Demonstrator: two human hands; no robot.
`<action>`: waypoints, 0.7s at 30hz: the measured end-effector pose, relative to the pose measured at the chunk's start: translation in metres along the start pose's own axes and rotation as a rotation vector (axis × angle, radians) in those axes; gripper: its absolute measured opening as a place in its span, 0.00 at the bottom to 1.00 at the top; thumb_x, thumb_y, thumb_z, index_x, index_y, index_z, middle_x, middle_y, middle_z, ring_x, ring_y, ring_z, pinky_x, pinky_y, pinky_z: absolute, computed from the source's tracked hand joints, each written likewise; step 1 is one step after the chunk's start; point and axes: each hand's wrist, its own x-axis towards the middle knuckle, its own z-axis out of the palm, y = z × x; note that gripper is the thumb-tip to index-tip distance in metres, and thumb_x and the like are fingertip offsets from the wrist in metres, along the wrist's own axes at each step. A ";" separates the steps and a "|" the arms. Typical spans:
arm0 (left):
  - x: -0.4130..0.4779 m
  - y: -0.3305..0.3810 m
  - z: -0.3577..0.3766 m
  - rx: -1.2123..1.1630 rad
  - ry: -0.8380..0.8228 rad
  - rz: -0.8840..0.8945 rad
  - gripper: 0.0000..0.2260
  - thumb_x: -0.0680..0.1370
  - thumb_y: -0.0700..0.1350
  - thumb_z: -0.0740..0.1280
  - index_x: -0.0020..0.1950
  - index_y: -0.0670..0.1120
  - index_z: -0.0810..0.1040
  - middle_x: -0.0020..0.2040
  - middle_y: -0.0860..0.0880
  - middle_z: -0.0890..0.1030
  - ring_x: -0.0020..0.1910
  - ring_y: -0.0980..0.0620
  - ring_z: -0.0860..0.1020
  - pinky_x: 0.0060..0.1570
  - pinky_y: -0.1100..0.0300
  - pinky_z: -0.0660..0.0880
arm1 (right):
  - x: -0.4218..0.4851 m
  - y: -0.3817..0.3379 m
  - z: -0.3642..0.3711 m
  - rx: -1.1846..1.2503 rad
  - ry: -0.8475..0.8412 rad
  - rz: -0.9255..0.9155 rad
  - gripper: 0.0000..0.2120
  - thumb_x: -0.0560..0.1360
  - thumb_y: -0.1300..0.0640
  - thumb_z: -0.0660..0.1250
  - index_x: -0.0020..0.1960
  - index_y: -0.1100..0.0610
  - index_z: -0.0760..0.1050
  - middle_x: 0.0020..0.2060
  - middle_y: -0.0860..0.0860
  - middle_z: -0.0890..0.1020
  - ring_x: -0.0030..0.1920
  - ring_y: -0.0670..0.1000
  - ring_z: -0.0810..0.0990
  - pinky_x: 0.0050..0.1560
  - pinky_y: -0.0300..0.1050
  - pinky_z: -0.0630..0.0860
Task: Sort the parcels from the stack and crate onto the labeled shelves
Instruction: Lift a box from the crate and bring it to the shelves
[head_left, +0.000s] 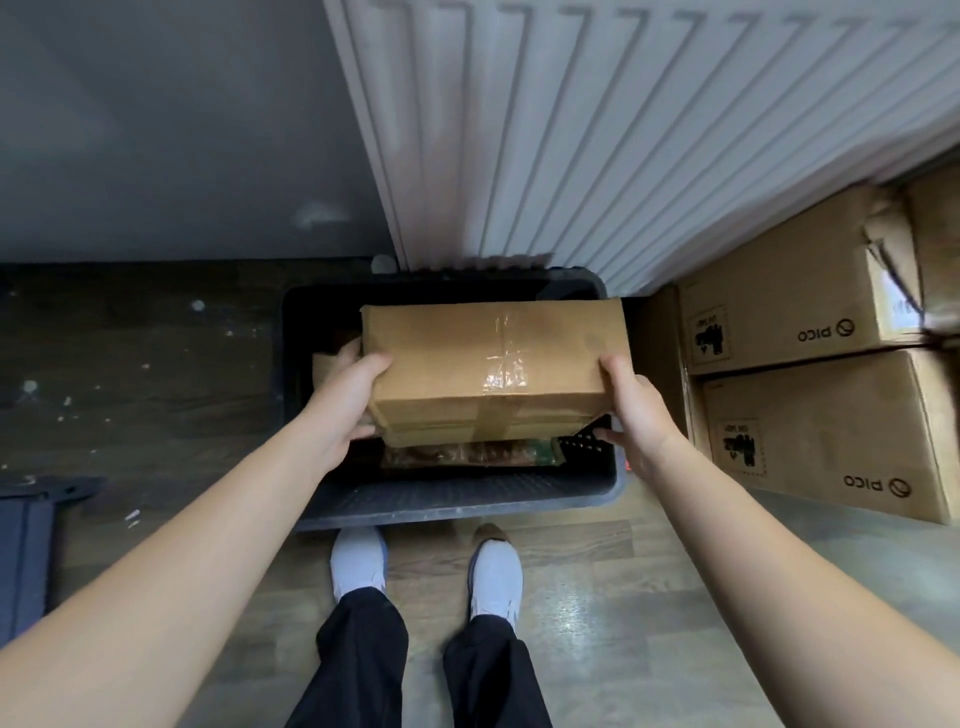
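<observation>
A brown cardboard parcel (488, 364) sealed with clear tape hangs above a black plastic crate (447, 506) on the floor. My left hand (345, 397) grips its left end, thumb on top and fingers under it. My right hand (636, 410) grips the right end the same way. Under the parcel, more parcels lie inside the crate: a brown one (324, 366) at the left and a darker, plastic-wrapped one (467, 452) near the front. No shelves are in view.
A white radiator (623, 130) hangs on the wall right behind the crate. Two stacked PICO cardboard boxes (810, 374) stand to the right. A dark object (26, 551) sits on the floor at the left. My two feet stand just before the crate.
</observation>
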 end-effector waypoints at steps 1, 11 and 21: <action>-0.005 0.002 -0.002 -0.019 -0.003 -0.014 0.24 0.79 0.57 0.61 0.75 0.57 0.62 0.60 0.48 0.76 0.56 0.44 0.78 0.55 0.47 0.77 | -0.003 -0.002 -0.001 -0.008 0.016 -0.044 0.24 0.77 0.43 0.60 0.69 0.52 0.64 0.61 0.53 0.73 0.54 0.48 0.74 0.51 0.50 0.76; -0.025 0.006 -0.016 -0.148 -0.002 -0.159 0.15 0.77 0.51 0.62 0.61 0.47 0.74 0.53 0.44 0.79 0.50 0.45 0.78 0.48 0.49 0.75 | -0.016 -0.007 -0.001 -0.066 -0.015 -0.054 0.38 0.68 0.25 0.57 0.68 0.48 0.67 0.63 0.45 0.73 0.64 0.50 0.70 0.69 0.57 0.66; -0.037 -0.011 -0.023 -0.105 0.043 -0.081 0.29 0.74 0.33 0.55 0.74 0.49 0.59 0.52 0.48 0.73 0.47 0.49 0.74 0.42 0.53 0.73 | -0.026 -0.004 0.004 -0.105 -0.098 -0.027 0.17 0.79 0.48 0.65 0.66 0.49 0.70 0.57 0.50 0.78 0.54 0.53 0.77 0.50 0.54 0.77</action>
